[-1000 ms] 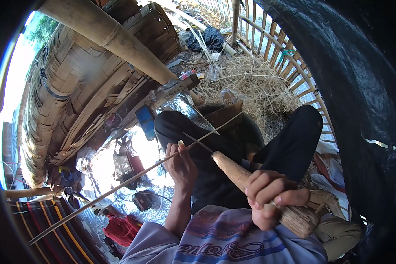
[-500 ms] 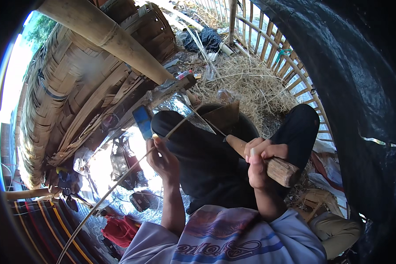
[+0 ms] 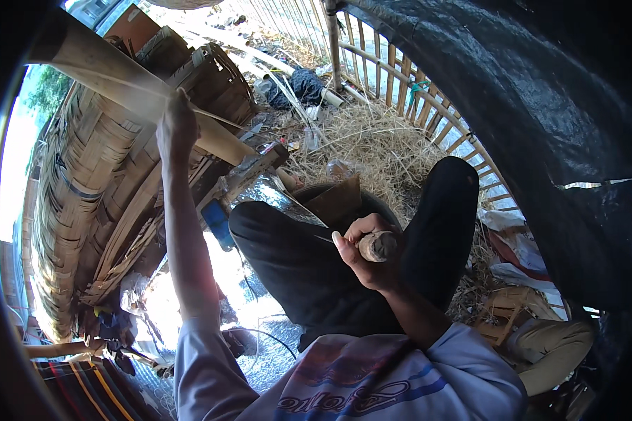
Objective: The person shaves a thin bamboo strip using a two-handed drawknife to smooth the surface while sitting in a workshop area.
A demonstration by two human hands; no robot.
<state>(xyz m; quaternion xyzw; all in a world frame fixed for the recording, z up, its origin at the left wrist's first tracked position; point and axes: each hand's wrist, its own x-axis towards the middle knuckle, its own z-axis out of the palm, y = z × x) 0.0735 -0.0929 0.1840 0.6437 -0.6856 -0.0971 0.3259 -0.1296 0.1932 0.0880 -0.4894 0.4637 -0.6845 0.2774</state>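
My left hand (image 3: 178, 130) is raised at the upper left, fingers closed around a thin bamboo strip (image 3: 216, 118) that sticks out on both sides of the fist. Motion blurs the strip's left part. Behind it runs a thick bamboo pole (image 3: 221, 142). In front of my body my right hand (image 3: 366, 256) grips the wooden handle of a knife (image 3: 378, 247), its butt end facing me. Its narrow blade runs up and left past my bent knee. The fingers of my right hand partly cover the handle.
Large woven bamboo baskets (image 3: 95, 175) line the left side. A dark round tub (image 3: 383, 210) with a brown board (image 3: 336, 201) stands beyond my legs. Dry straw (image 3: 372, 140) covers ground by a slatted bamboo fence (image 3: 393, 81). Black sheeting (image 3: 541, 140) hangs at the right.
My left hand has swung up and leftward with the bamboo strip, arm stretched out. My right hand has shifted left with the knife, whose handle end has turned toward me.
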